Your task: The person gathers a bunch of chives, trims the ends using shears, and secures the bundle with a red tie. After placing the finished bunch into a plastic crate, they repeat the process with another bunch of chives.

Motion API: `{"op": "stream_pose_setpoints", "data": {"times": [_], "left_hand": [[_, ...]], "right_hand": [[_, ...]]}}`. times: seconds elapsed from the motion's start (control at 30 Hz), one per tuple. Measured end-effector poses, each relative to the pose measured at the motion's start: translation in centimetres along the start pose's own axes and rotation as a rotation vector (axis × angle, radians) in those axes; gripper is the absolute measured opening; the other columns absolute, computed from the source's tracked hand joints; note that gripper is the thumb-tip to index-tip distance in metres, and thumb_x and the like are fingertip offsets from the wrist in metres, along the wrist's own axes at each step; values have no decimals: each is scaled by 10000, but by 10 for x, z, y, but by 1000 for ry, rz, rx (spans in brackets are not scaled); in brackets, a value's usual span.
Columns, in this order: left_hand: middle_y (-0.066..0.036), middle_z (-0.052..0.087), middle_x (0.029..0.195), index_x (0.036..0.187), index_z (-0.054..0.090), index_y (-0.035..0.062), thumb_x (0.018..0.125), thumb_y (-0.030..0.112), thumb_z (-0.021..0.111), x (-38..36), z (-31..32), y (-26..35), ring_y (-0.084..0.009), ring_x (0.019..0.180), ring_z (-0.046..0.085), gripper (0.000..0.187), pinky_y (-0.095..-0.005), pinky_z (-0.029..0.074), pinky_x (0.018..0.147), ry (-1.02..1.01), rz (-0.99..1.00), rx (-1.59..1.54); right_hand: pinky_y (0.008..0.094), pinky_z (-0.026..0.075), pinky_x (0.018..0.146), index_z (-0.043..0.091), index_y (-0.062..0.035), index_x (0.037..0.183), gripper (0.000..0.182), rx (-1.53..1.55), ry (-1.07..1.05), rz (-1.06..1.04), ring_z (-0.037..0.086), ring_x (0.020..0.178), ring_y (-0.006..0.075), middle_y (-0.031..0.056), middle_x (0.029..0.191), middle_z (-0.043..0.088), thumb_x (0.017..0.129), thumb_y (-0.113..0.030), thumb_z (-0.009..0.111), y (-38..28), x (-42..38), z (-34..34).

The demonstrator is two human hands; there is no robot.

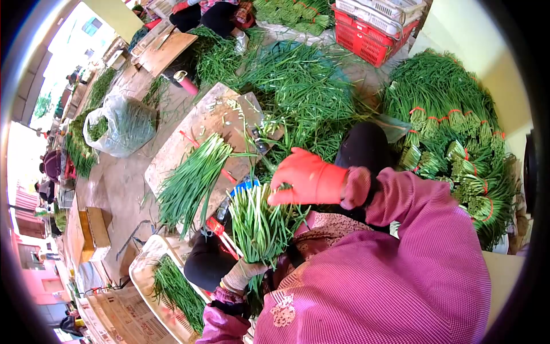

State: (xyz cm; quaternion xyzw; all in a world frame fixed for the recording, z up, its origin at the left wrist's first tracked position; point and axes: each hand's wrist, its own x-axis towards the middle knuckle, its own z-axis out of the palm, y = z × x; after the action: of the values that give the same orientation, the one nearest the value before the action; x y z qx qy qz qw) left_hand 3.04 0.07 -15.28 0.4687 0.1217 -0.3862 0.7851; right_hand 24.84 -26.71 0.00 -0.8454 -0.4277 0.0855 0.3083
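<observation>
My left hand (243, 275), in a pale glove, is wrapped around a loose bunch of garlic chives (260, 223) with its pale stalk ends pointing up. Just above those ends is my right hand (309, 179) in an orange rubber glove. Its thumb and forefinger are apart and curved, with nothing visible between them. Another bunch of chives (195, 178) lies across a wooden board (183, 143) in front of me. Red straps and cut stalk pieces are also on the board.
A big heap of loose chives (303, 86) lies beyond the board. Tied bundles (447, 114) are stacked at the right wall. A basket (143, 269) with chives stands at lower left, a plastic bag (123, 126) farther off. Another person (212, 17) sits at the top, near red crates (361, 37).
</observation>
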Motion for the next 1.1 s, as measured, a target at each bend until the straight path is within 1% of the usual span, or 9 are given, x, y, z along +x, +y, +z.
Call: {"op": "stream_pose_setpoints", "data": {"times": [0.1, 0.2, 0.23, 0.33, 0.53, 0.7, 0.8, 0.93, 1.1], "left_hand": [[6, 620, 1101, 1298, 529, 69, 785, 183, 771, -12, 22, 22, -108, 894, 565, 579, -246, 478, 703, 18, 71, 224], [-3, 622, 1103, 1289, 530, 60, 775, 165, 766, -33, 59, 55, -103, 870, 565, 575, -249, 480, 688, 70, 29, 163], [-13, 628, 1064, 1270, 538, 48, 733, 197, 785, -34, 55, 49, -114, 854, 580, 610, -257, 496, 666, 59, 86, 134], [-41, 629, 1026, 1255, 542, 41, 680, 286, 813, -43, 18, 24, -151, 836, 615, 681, -280, 530, 643, 12, -28, 29], [-94, 650, 900, 1119, 595, -10, 648, 327, 819, -40, 12, 29, -230, 717, 663, 621, -355, 584, 594, -10, 29, -72], [-94, 642, 823, 1076, 607, -13, 631, 341, 820, -39, 28, 42, -198, 621, 626, 607, -304, 536, 549, 69, 64, -24], [-81, 629, 790, 1064, 604, -10, 638, 358, 811, -38, 30, 40, -166, 571, 582, 599, -272, 475, 499, 4, 92, -19], [-66, 610, 751, 1100, 577, -20, 635, 386, 805, -46, 39, 40, -131, 526, 524, 658, -254, 411, 462, 31, 136, -73], [-50, 588, 719, 1142, 557, -38, 622, 365, 816, -46, 69, 69, -119, 539, 522, 708, -236, 389, 450, -27, 108, -119]], "right_hand": [[564, 249, 1076, 673, -210, 718, 196, -262, -29, -84, 547, 1093, 276, -21, 785, 632, 726, -405, 697, -1, 0, 42], [540, 257, 1082, 645, -246, 641, 66, -373, -135, -136, 562, 1005, 241, -41, 772, 627, 653, -303, 677, 15, 13, 41], [500, 271, 1076, 613, -265, 574, 40, -514, 232, -260, 557, 928, 195, -33, 731, 620, 604, -250, 634, 36, 14, 54], [469, 344, 957, 651, -215, 610, 97, -850, 168, 108, 573, 894, 214, 6, 699, 626, 694, -257, 627, 51, 21, 1], [444, 473, 750, 680, -82, 748, 420, -2, 80, 320, 607, 821, 323, 111, 748, 627, 836, -487, 610, 25, -5, -10], [442, 510, 697, 712, -96, 860, 584, 8, -282, 390, 648, 744, 360, 147, 762, 673, 811, -657, 558, 8, -9, 23], [431, 509, 674, 713, -116, 784, 423, 472, -247, 357, 644, 733, 352, 114, 743, 676, 834, -515, 582, 22, -14, 41], [477, 506, 668, 703, -144, 779, 155, -493, 54, 274, 653, 702, 343, 105, 726, 670, 724, -255, 611, 63, -2, 14], [430, 501, 758, 680, -59, 897, 489, 171, 49, 386, 649, 832, 324, 116, 846, 685, 860, -535, 576, 62, -8, 12]]}}
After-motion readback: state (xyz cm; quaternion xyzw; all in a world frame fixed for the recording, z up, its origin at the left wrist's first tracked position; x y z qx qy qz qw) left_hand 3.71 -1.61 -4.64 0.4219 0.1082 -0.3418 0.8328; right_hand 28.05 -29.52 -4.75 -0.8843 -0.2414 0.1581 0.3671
